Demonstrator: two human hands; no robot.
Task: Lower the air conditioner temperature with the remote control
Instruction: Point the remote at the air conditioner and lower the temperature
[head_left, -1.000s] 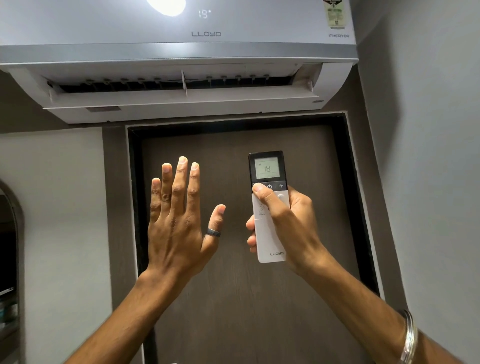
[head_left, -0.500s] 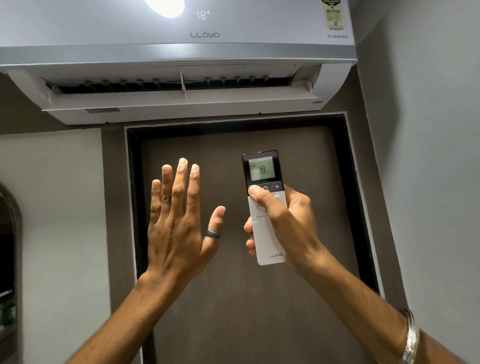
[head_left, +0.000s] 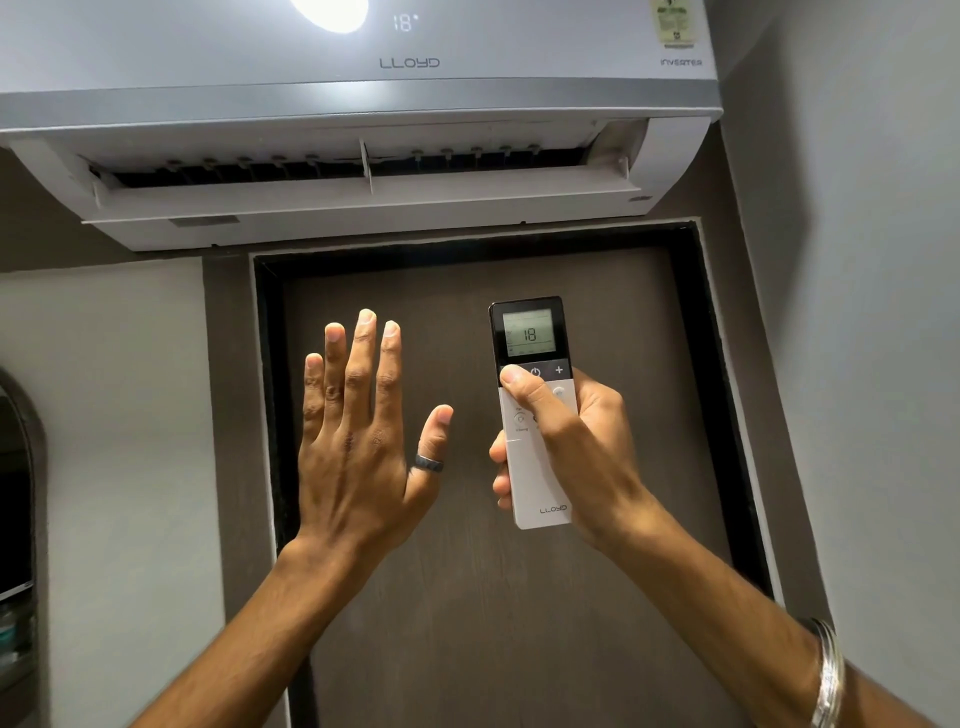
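A white air conditioner (head_left: 363, 93) hangs on the wall above a door, its flap open and its panel reading 18. My right hand (head_left: 576, 457) grips a slim white remote control (head_left: 540, 499) held upright below the unit. The remote's dark top has a lit screen showing 18. My thumb rests on the button at the left of the power symbol, hiding it; a plus button sits at the right. My left hand (head_left: 358, 441) is raised beside the remote, palm away, fingers spread, holding nothing, with a dark ring on the thumb.
A dark brown door (head_left: 467, 597) in a black frame fills the space behind my hands. A grey wall (head_left: 857, 364) closes in on the right. A dark arched opening (head_left: 15, 519) shows at the far left edge.
The remote and my right hand have shifted slightly left and tilted a little. The air conditioner's panel went from 19 to 18. My left hand has stayed raised.
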